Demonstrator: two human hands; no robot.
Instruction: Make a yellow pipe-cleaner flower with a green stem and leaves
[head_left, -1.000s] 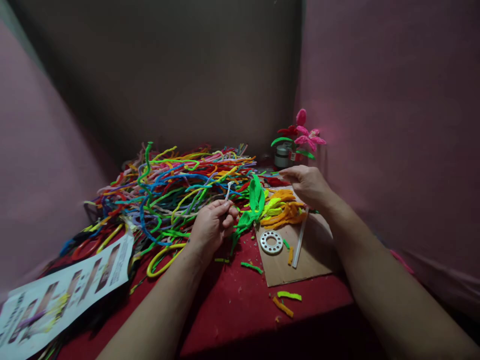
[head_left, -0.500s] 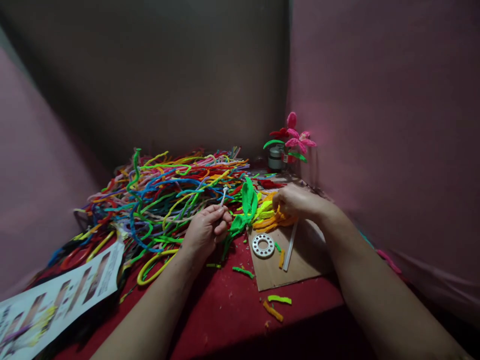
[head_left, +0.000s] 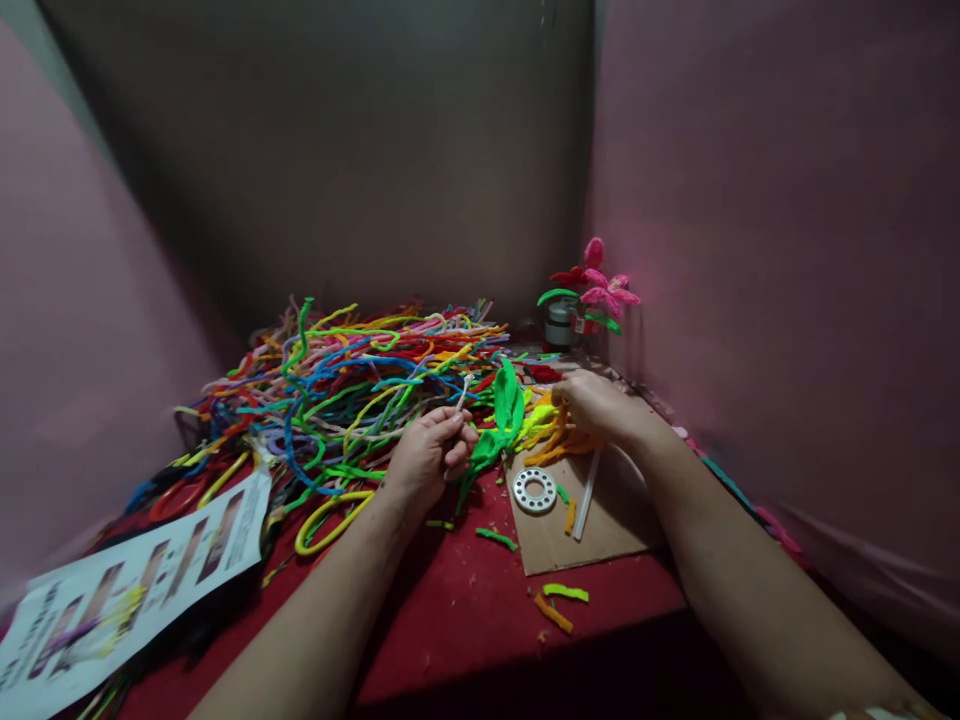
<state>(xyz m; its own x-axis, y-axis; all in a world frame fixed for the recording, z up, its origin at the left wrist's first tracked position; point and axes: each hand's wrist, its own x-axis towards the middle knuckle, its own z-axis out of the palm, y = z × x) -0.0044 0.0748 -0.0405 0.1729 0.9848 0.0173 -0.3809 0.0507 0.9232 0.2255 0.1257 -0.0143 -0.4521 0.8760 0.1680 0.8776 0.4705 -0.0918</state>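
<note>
Right hand (head_left: 604, 405) lowered to orange strips (head_left: 551, 452) | grip unclear | left hand (head_left: 424, 455) pinches white stem (head_left: 463, 392)

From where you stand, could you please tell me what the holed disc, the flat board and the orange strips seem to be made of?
Holed disc: probably metal, though silvery plastic is possible; smooth, pale grey sheen.
Flat board: likely cardboard, matte, judging by its plain brown face.
Orange strips: perhaps chenille, matte, from their soft, fuzzy-looking edges.
</note>
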